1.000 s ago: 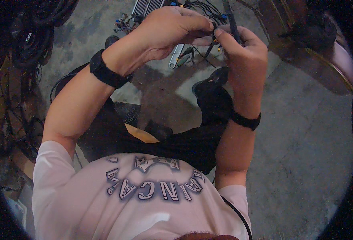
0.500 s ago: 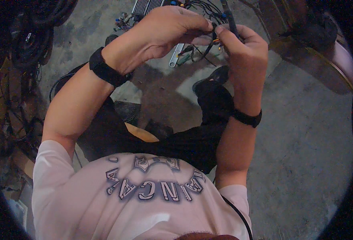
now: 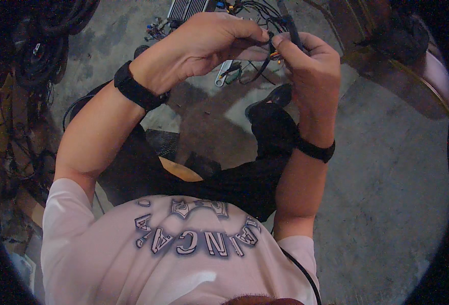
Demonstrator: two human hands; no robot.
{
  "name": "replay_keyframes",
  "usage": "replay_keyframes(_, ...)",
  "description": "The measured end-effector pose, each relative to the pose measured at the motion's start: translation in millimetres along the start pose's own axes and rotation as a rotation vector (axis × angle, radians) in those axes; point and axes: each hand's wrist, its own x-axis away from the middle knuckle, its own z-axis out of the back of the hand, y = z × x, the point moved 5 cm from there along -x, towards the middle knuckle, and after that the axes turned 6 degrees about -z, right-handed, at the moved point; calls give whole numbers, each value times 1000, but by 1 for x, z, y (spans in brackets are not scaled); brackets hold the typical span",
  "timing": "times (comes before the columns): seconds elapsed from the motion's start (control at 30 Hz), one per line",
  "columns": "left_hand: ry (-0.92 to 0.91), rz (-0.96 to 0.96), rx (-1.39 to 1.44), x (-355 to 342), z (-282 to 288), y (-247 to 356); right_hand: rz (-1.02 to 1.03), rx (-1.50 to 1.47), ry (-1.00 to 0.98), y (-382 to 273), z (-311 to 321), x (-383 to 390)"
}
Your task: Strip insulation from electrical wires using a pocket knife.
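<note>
A black wiring harness (image 3: 292,34) is held up between my two hands near the top. My right hand (image 3: 308,58) grips it, thumb pressed against the fingers, with the thick sleeved bundle passing behind the thumb. My left hand (image 3: 222,43) meets it from the other side, its thumb and fingers pinched at a thin black strand (image 3: 270,48). The two thumb tips nearly touch. Short orange-tipped wires (image 3: 277,57) stick out just below the right thumb. The left fingertips are partly hidden behind the hand.
Beyond my hands a finned metal box (image 3: 187,8), loose connectors (image 3: 157,30) and tangled wires (image 3: 255,7) lie on the concrete floor. A silver wrench (image 3: 222,75) lies beneath the hands. Coiled black hoses (image 3: 36,51) fill the left side; a curved panel (image 3: 433,81) stands at right.
Both hands stay nearly in place on the harness. The left hand has dropped slightly, and the strand between the thumbs has shifted a little.
</note>
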Motion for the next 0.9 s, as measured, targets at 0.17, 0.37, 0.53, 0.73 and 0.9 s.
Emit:
replay_keyframes(0.17,-19,1,-14,3,-2,3,107,22,-21,-1,1,-3)
replay_keyframes(0.37,-88,-14,35,-2,-1,-1,87,117,7,-6,5,-2)
replay_keyframes(0.53,-29,-2,31,7,-7,6,27,33,1,-3,0,-1)
replay_keyframes(0.73,-68,-3,65,7,-5,6,-44,-8,3,0,-2,-1)
replay_keyframes(0.9,-61,4,26,4,1,-1,-19,-31,-40,2,-1,-3)
